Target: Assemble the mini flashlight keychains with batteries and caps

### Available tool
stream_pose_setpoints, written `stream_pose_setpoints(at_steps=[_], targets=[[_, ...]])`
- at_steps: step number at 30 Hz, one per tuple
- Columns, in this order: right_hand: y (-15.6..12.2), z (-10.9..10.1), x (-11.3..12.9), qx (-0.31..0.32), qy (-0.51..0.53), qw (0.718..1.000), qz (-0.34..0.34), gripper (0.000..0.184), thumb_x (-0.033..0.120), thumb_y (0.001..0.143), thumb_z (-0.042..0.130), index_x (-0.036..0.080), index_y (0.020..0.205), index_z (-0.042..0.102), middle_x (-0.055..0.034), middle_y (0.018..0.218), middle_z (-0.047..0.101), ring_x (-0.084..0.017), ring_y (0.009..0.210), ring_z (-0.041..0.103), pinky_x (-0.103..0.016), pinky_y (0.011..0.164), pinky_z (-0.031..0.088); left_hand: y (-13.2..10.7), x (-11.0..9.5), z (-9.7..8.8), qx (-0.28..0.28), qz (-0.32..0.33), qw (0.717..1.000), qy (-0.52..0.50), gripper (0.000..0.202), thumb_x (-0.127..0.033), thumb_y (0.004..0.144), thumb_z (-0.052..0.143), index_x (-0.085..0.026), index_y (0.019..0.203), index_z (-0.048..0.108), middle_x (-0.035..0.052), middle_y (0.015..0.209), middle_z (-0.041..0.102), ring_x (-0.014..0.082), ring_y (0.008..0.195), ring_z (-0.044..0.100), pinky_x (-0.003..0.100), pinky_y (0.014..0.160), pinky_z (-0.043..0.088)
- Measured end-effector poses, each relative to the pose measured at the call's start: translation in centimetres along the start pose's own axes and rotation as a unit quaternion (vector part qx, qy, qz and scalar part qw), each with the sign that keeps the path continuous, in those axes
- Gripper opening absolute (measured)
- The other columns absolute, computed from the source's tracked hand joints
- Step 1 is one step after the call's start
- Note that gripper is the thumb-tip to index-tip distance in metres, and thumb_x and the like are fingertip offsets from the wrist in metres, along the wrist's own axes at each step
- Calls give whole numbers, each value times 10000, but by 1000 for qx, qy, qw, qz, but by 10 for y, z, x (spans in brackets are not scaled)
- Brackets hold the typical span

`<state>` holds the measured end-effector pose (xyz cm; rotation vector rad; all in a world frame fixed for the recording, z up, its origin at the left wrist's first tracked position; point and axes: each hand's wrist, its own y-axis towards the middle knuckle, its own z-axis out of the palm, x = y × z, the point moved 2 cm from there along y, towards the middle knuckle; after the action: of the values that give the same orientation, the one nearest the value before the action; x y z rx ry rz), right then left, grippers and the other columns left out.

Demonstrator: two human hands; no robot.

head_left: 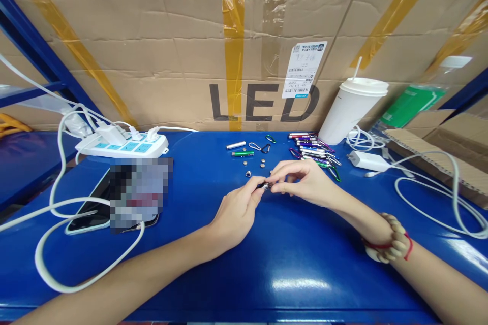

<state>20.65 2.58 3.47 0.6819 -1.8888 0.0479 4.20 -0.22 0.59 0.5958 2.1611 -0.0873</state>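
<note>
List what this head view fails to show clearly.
Head view:
Small dark part: pinched between left hand and right hand, fingertips cover most of it.
Dark device beside the power strip: a pixelated patch hides its screen.
Label on the cardboard box: print too small.
Green packet behind the cup: blurred.

Bright, even light falls from overhead, so the brown corrugated cardboard wall reads clearly, print and tape included. The glossy blue tabletop throws back soft white glare near its front edge and at the right, beside the white looped cable. Shadows are faint and short, with only a slight darkening under the left hand and the right hand. The wide lens bows straight lines at the borders: the blue metal shelf post leans, and the corners stretch and soften. A blocky pixelated patch masks an area at the left. The small dark metal part pinched between both hands' fingertips is too tiny to resolve.
</note>
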Motion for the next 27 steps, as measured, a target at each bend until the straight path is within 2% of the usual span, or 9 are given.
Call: stream_pose_setpoints(at_steps=[4, 8, 19, 27], targets=[[-1, -5, 3, 35, -18, 998, -44, 108, 259, 715, 670, 160, 733, 706, -40, 775, 641, -108, 654, 588, -202, 514, 466, -1, -1, 0, 10, 11, 1000, -4, 290, -318, 916, 247, -237, 1090, 464, -29, 680, 514, 119, 605, 467, 222, 569, 322], [-2, -6, 4, 42, -31, 996, -67, 119, 266, 736, 651, 170, 690, 704, -30, 747, 621, -112, 665, 580, -237, 590, 484, -2, -1, 0, 34, 20, 999, -1, 275, -303, 915, 241, -232, 1074, 454, -37, 659, 494, 112, 572, 437, 217, 543, 298], [-3, -1, 0, 57, -26, 995, -81, 130, 238, 731, 658, 154, 635, 680, -30, 720, 597, -109, 640, 575, -234, 570, 467, -2, 0, 0, 66, 23, 997, 24, 115, -276, 894, 268, -235, 909, 374, -62, 620, 440, 107, 516, 392, 216, 528, 277], [-4, 2, 5, 52, -61, 992, -95, 123, 221, 713, 676, 140, 621, 683, -23, 639, 582, -104, 591, 530, -230, 531, 423, -3, -4, -1, 43, 44, 996, 71, 84, -226, 875, 305, -234, 877, 389, -47, 645, 506, 128, 542, 483, 224, 546, 307]])
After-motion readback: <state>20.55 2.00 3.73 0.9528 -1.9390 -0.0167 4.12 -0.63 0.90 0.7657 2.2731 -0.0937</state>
